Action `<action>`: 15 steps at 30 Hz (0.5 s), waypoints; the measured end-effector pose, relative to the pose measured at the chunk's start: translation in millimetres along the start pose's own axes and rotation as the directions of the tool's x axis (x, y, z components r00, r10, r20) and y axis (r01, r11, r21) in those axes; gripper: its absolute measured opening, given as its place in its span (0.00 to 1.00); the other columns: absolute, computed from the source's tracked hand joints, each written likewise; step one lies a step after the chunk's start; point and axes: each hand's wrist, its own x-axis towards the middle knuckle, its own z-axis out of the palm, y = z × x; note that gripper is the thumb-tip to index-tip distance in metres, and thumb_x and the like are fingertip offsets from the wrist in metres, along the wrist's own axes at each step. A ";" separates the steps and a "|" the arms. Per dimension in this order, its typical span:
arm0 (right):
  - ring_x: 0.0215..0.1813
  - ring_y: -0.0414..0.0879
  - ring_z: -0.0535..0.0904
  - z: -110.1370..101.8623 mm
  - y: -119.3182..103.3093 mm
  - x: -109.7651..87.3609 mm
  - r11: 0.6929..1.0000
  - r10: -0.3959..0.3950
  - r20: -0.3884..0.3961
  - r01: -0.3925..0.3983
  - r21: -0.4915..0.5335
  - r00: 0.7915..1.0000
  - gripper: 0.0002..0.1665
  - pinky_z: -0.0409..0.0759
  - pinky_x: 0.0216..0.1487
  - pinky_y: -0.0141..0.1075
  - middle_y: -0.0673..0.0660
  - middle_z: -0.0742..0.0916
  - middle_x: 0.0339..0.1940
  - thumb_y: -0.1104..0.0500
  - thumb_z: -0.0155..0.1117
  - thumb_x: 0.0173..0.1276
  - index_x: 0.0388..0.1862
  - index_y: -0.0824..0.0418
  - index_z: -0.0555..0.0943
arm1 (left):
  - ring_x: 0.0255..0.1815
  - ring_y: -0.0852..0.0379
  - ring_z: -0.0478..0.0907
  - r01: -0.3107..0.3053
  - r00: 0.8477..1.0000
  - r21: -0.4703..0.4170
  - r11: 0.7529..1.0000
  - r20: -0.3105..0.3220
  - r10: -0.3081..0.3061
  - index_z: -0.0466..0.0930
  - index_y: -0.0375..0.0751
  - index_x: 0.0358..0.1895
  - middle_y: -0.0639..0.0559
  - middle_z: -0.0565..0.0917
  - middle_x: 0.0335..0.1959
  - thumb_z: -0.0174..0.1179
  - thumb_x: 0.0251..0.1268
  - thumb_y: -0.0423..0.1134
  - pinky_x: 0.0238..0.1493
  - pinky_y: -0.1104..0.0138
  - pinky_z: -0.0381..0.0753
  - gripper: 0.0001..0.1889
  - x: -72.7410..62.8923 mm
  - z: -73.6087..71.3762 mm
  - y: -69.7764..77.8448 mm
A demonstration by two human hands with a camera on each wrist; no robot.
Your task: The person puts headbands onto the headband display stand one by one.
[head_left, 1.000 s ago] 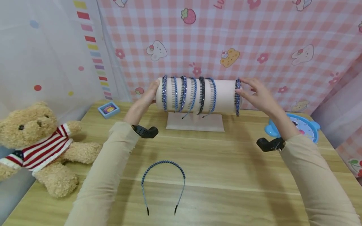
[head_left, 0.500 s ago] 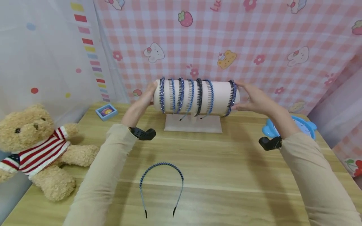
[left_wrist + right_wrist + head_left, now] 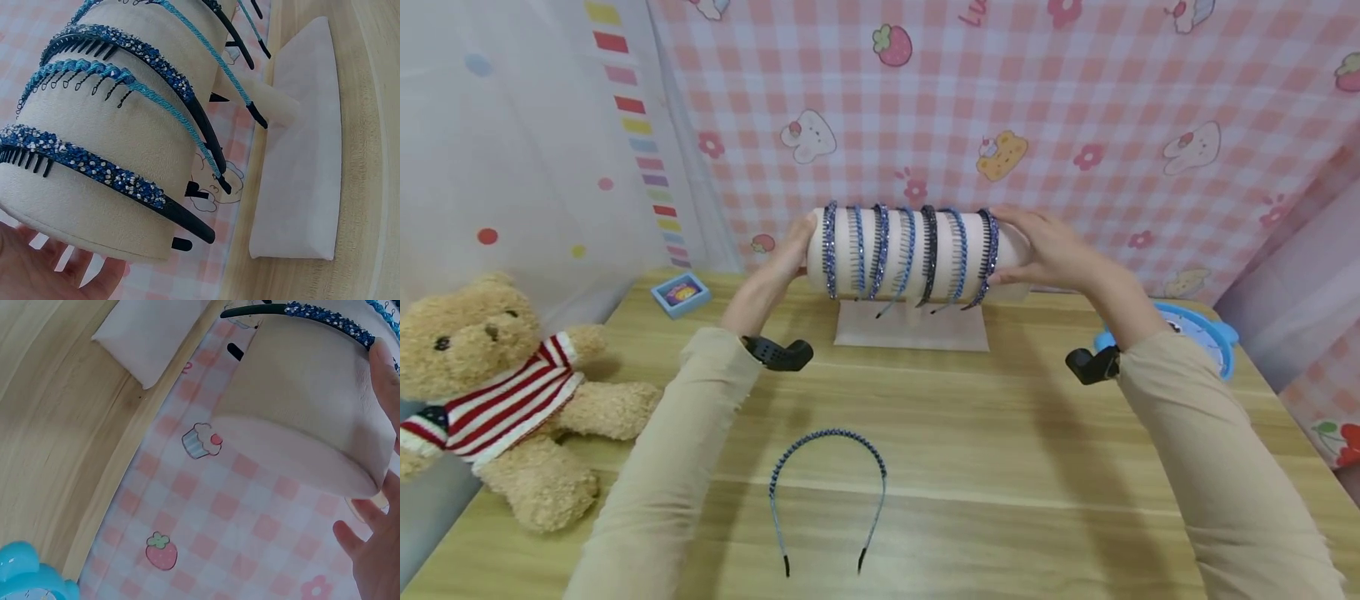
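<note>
A pale cylindrical headband stand [image 3: 842, 258] on a flat base [image 3: 910, 331] carries several headbands, some glittery blue, some braided blue, one black [image 3: 930, 254]. My left hand [image 3: 786, 257] holds the stand's left end; in the left wrist view its fingers [image 3: 103, 281] lie by the cylinder's end. With thumb and fingers, my right hand [image 3: 1060, 252] holds a glittery dark-blue toothed headband [image 3: 993, 242] on the right part of the cylinder. In the right wrist view the thumb [image 3: 383, 369] touches this band's edge. Another blue headband [image 3: 831, 432] lies on the table.
A teddy bear [image 3: 523, 400] in a striped top sits at the left. Near the back left is a small blue box [image 3: 681, 295]. A blue toy clock [image 3: 1225, 333] lies at the right, partly behind the right forearm. A pink checkered cloth [image 3: 1075, 92] hangs behind.
My right hand has slid the glittery headband leftward along the cylinder, from its right end to closer beside the other bands. My left hand stays on the left end.
</note>
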 end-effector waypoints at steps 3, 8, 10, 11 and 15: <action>0.70 0.65 0.52 -1.6 -6.1 2.7 1.000 0.016 0.042 -0.016 -0.022 0.999 0.55 0.49 0.68 0.62 0.64 0.60 0.71 0.43 0.70 0.50 0.72 0.52 0.53 | 0.69 0.48 0.52 0.004 1.000 -0.005 1.000 -0.008 -0.004 0.44 0.51 0.70 0.48 0.48 0.72 0.25 0.70 0.60 0.67 0.52 0.60 0.30 -0.5 0.1 0.1; 0.71 0.65 0.50 -3.7 -10.3 4.5 0.999 0.038 0.095 -0.035 -0.040 0.995 0.56 0.48 0.68 0.62 0.65 0.59 0.71 0.40 0.68 0.52 0.73 0.51 0.50 | 0.70 0.48 0.51 0.005 1.000 -0.013 1.000 -0.018 -0.006 0.44 0.50 0.71 0.48 0.47 0.72 0.25 0.70 0.60 0.67 0.52 0.60 0.30 -0.6 -0.3 -1.4; 0.71 0.65 0.49 -3.7 -10.4 5.2 0.998 0.043 0.104 -0.039 -0.044 0.994 0.56 0.49 0.68 0.63 0.66 0.58 0.71 0.39 0.67 0.52 0.73 0.51 0.49 | 0.71 0.49 0.49 0.004 1.000 -0.007 1.000 -0.012 -0.004 0.44 0.52 0.71 0.49 0.46 0.72 0.25 0.70 0.60 0.67 0.52 0.59 0.30 -0.8 -1.5 -1.8; 0.71 0.65 0.49 -3.4 -10.3 5.2 0.998 0.046 0.105 -0.042 -0.049 0.993 0.56 0.49 0.68 0.63 0.66 0.58 0.71 0.39 0.67 0.52 0.73 0.50 0.48 | 0.71 0.49 0.49 0.002 1.000 -0.007 1.000 -0.009 -0.002 0.44 0.53 0.71 0.49 0.46 0.72 0.25 0.70 0.61 0.67 0.52 0.58 0.30 -0.7 -1.9 -1.9; 0.71 0.66 0.50 2.7 -8.0 4.0 0.999 0.035 0.063 -0.033 -0.037 0.997 0.57 0.49 0.67 0.63 0.66 0.57 0.72 0.41 0.68 0.53 0.74 0.52 0.47 | 0.71 0.49 0.49 -0.007 1.000 -0.003 1.000 0.005 0.007 0.42 0.53 0.71 0.50 0.46 0.72 0.24 0.70 0.61 0.67 0.51 0.58 0.30 -0.6 -2.2 -2.5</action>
